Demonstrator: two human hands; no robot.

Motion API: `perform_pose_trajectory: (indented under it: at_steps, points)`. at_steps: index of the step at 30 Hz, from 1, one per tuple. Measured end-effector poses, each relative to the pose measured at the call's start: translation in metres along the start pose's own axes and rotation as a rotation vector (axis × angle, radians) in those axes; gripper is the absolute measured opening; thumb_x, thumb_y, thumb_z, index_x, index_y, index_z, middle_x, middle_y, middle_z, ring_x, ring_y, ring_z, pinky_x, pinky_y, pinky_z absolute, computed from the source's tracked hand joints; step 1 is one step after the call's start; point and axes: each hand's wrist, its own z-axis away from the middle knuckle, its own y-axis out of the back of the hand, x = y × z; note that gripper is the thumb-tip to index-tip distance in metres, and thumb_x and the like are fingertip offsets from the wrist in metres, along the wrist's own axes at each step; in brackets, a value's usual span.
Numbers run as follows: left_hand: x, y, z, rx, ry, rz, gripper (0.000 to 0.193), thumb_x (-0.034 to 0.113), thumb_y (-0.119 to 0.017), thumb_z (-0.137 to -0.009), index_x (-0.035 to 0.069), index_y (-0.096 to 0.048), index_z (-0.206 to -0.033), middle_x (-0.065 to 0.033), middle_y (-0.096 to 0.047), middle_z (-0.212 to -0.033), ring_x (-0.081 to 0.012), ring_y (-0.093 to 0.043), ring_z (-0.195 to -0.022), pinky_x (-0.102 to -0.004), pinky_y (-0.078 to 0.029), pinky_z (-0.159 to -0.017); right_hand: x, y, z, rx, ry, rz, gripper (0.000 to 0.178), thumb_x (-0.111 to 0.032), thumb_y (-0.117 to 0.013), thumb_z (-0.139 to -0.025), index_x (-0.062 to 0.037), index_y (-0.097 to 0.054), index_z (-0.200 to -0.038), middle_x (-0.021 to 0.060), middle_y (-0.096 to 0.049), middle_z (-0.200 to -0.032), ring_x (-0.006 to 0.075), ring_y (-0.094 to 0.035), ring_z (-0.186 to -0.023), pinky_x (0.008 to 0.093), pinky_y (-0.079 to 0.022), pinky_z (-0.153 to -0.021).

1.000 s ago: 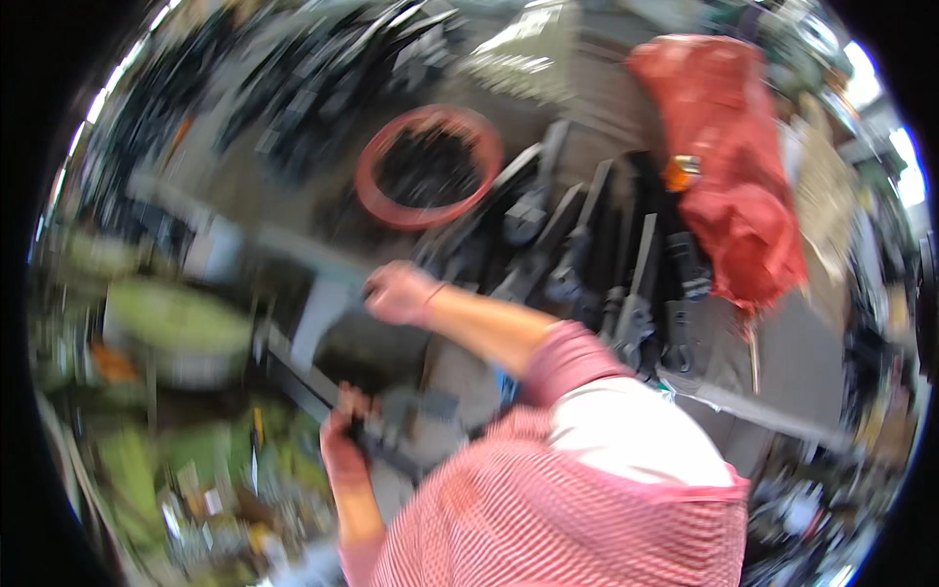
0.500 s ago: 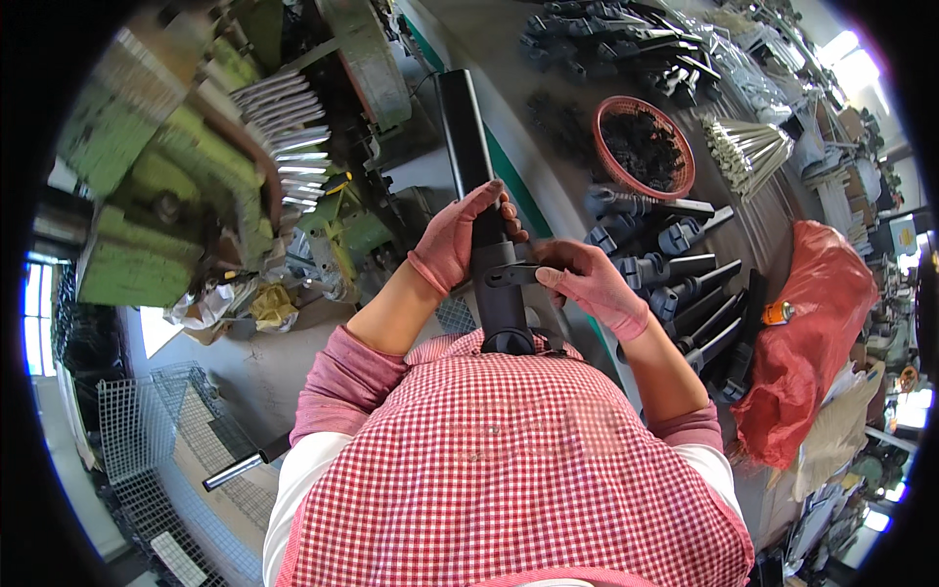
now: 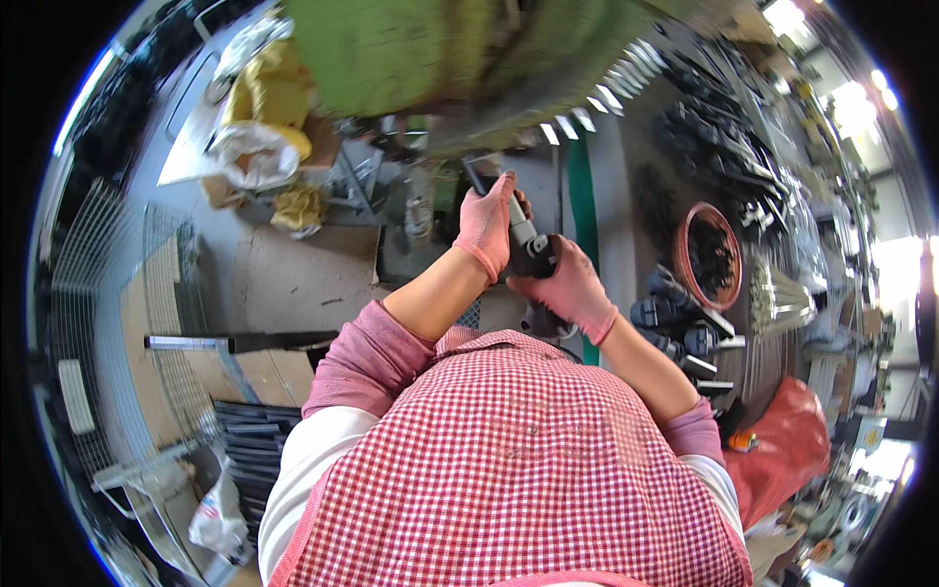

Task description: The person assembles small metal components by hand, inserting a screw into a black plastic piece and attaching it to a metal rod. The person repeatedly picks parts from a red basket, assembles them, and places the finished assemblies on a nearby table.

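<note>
Both hands wear pink gloves with bare fingertips. Between them is a black tube with a plastic fitting (image 3: pixel 534 256), slanting from the far left toward my body. My left hand (image 3: pixel 485 227) wraps around its upper part, thumb pointing away from me. Closer to me, my right hand (image 3: pixel 575 291) closes around the dark fitting, palm down. Below the right hand, more of the black piece reaches toward my checked apron (image 3: pixel 528 430). The far end is partly lost against the machinery.
A big green machine (image 3: pixel 391 59) stands close ahead, with a row of shiny metal pieces (image 3: pixel 606 98) beside it. On the right bench are a red basket (image 3: pixel 736 284) of black parts, black tube fittings and a red sack (image 3: pixel 782 440). Wire mesh (image 3: pixel 88 264) and cardboard (image 3: pixel 303 274) lie left.
My view has swung left, bringing the green machine ahead. The black tube now tilts more to the left. My right hand has moved from a small lever to a grip around the fitting.
</note>
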Motion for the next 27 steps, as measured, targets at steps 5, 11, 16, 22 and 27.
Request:
perform_pose_trajectory:
  at_steps: [5,11,16,22,27]
  points:
    - [0.029,0.065,0.031,0.106,-0.263,-0.049,0.031,0.03,-0.055,-0.1,0.005,-0.06,-0.117,-0.0059,-0.064,-0.097,-0.0191,-0.064,-0.091,-0.0326,-0.053,-0.081,-0.042,-0.018,-0.063,-0.298,-0.025,-0.722,0.042,-0.029,-0.085,-0.073,0.0014,-0.07,-0.098,0.0022,-0.068,-0.084,0.0085,-0.061,-0.072,0.0252,-0.052,-0.068]
    - [0.09,0.117,0.002,0.172,-0.334,0.2,0.012,0.016,-0.058,-0.096,0.007,-0.062,-0.102,-0.0057,-0.064,-0.085,-0.0175,-0.066,-0.073,-0.0276,-0.055,-0.063,-0.088,-0.034,-0.115,-0.426,-0.061,-0.815,0.051,-0.029,-0.081,-0.075,0.0018,-0.061,-0.11,0.0073,-0.063,-0.089,0.0165,-0.066,-0.076,0.0321,-0.059,-0.069]
    - [0.133,0.096,-0.037,-0.223,-0.246,0.16,0.025,0.033,-0.064,-0.095,0.009,-0.061,-0.101,0.0,-0.064,-0.085,-0.0122,-0.06,-0.068,-0.0265,-0.047,-0.059,-0.096,-0.033,-0.123,-0.455,-0.196,-0.719,0.051,-0.03,-0.082,-0.074,0.0004,-0.061,-0.11,0.0067,-0.063,-0.09,0.0159,-0.064,-0.079,0.0335,-0.059,-0.069]
    - [0.155,0.084,-0.044,-0.066,-0.326,-0.107,0.027,0.024,-0.071,-0.081,0.004,-0.062,-0.097,-0.0038,-0.064,-0.083,-0.0129,-0.059,-0.067,-0.027,-0.043,-0.056,-0.105,-0.033,-0.122,-0.395,-0.031,-0.514,0.044,-0.029,-0.082,-0.075,-0.003,-0.066,-0.107,0.0014,-0.062,-0.087,0.0115,-0.06,-0.073,0.0306,-0.055,-0.068]
    - [0.151,0.116,-0.042,-0.175,-0.223,-0.147,0.021,0.021,-0.068,-0.085,0.003,-0.07,-0.095,-0.0017,-0.066,-0.081,-0.0125,-0.062,-0.068,-0.0242,-0.047,-0.061,-0.116,-0.05,-0.113,-0.065,0.359,0.091,0.057,-0.037,-0.08,-0.067,0.0009,-0.066,-0.107,0.0162,-0.07,-0.096,0.0262,-0.067,-0.09,0.0343,-0.05,-0.084]
